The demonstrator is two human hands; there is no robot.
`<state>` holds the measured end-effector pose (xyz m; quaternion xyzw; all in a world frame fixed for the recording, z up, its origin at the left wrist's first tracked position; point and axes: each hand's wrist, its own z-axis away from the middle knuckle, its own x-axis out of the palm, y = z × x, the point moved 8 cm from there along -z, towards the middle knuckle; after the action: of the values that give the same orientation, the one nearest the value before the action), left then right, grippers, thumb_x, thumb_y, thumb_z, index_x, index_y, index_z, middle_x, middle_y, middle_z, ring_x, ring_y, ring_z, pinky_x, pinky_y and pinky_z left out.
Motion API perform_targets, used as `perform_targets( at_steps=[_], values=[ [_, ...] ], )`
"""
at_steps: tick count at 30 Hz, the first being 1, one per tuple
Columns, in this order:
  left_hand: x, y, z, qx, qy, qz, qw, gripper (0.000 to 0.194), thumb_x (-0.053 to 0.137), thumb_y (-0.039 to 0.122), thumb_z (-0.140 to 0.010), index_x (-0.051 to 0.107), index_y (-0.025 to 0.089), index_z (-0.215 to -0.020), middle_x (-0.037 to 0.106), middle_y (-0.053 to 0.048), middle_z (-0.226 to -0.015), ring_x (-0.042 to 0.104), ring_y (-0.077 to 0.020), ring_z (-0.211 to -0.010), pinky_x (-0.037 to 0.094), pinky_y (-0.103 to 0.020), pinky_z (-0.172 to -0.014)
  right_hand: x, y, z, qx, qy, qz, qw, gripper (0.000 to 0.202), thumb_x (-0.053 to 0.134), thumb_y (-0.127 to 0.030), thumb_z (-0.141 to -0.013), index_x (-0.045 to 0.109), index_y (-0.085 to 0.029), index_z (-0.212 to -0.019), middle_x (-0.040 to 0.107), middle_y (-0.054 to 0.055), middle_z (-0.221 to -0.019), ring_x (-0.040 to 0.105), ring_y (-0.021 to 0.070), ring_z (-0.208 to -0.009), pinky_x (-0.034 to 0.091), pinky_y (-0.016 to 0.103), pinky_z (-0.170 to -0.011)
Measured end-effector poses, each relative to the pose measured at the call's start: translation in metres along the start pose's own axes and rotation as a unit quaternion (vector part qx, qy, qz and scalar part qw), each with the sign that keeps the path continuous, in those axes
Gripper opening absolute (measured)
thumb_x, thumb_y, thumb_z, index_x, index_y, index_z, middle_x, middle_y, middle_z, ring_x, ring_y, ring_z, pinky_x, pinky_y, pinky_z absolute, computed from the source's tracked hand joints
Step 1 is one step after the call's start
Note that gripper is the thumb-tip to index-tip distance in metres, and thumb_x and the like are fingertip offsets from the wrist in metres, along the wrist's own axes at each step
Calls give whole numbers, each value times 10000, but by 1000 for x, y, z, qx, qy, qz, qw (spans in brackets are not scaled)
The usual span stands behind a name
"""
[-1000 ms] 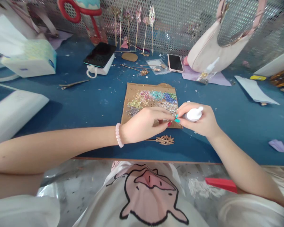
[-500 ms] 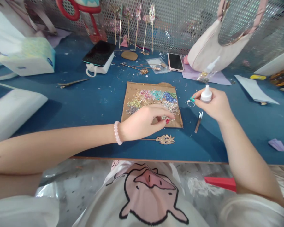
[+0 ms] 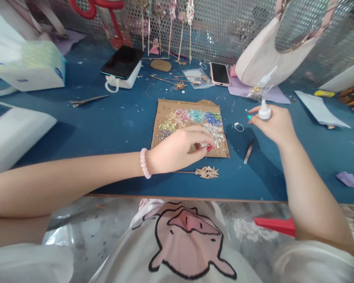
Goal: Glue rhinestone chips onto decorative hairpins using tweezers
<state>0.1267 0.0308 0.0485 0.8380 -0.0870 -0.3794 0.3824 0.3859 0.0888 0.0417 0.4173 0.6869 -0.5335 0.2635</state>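
We've got the white-nozzled bottle point(image 3: 264, 113) in our right hand point(image 3: 280, 124), right of the cardboard point(image 3: 164, 105), likely light and squeezable, so best gripped round the body; our left hand point(image 3: 178, 150) curls narrowly over glittery bits point(image 3: 197, 115), can't tell if holding any.

- A white-capped bottle point(image 3: 264, 114) is held in the right hand point(image 3: 279, 124), between two and three o'clock from the cardboard point(image 3: 167, 108).
- The left hand point(image 3: 183, 148) is held over the cardboard, curled above scattered coloured gems point(image 3: 196, 115); whether any is pinched cannot be told.
- A white loop point(image 3: 235, 126) is seen at three o'clock, tweezers point(image 3: 248, 152) at four and a gold-toned stick ornament point(image 3: 207, 172) at five.
- A pink-edged phone point(image 3: 220, 74) is laid at one o'clock, a tissue pack point(image 3: 41, 67) at ten.
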Motion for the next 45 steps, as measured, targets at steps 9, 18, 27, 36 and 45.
perform_targets(
  at_steps=[9,18,27,36,45],
  values=[
    [6,12,29,149,-186,-199,951,207,456,204,-926,648,161,-993,663,-61,-955,618,-182,-806,472,-285,-665,33,-60,37,-87,-220,-229,944,402,539,-310,-822,351,-333,-1177,608,7,-925,589,152,-750,481,282,-605],
    [9,3,51,185,-236,-226,927,273,402,217,-958,668,159,-977,665,-68,-914,599,-178,-753,454,-299,-624,38,-111,66,-219,-258,-128,932,487,579,-262,-806,481,-406,-1261,556,-21,-1234,561,217,-1064,506,376,-872],
    [12,-3,51,158,-257,-210,930,272,396,259,-967,655,177,-948,656,-61,-918,595,-156,-740,432,-285,-620,44,-105,74,-189,-339,-317,865,220,574,-229,-814,621,-331,-1003,583,-4,-1017,575,114,-713,485,242,-565],
    [16,1,57,223,-249,-268,903,268,380,195,-961,640,161,-1017,645,-69,-848,584,-170,-692,459,-305,-627,49,-115,81,-147,-315,-422,838,412,724,-221,-687,507,-330,-1020,566,-39,-782,543,83,-549,467,210,-505],
    [18,6,59,251,-274,-305,877,379,287,118,-955,616,178,-1135,659,-87,-845,585,-173,-667,461,-299,-557,49,-113,83,-161,-218,-287,919,320,701,-242,-649,574,-314,-934,628,-2,-821,602,172,-663,490,296,-564]
  ],
)
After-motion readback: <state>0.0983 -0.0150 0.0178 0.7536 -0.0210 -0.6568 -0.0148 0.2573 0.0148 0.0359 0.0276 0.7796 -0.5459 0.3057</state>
